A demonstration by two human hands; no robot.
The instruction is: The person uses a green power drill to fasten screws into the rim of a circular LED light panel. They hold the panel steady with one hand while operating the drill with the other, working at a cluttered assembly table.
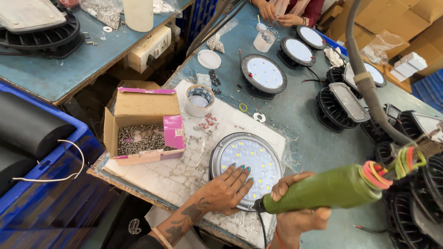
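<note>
A round lamp point(251, 157) with a white LED plate and dark rim lies on a white cracked pad point(182, 173). My left hand point(227, 188) rests flat on the lamp's near left edge, fingers spread. My right hand point(295, 205) grips a green electric screwdriver point(323, 190), its tip pointing left at the lamp's near rim. A thick grey hose point(369, 87) and coloured wires run up from the tool's back end.
An open cardboard box of screws point(143, 138) sits left of the lamp, a tape roll point(199, 99) and loose screws point(206, 125) behind it. More round lamps point(264, 74) and black finned housings point(339, 107) crowd the right. Another person's hands point(277, 14) work at the far end.
</note>
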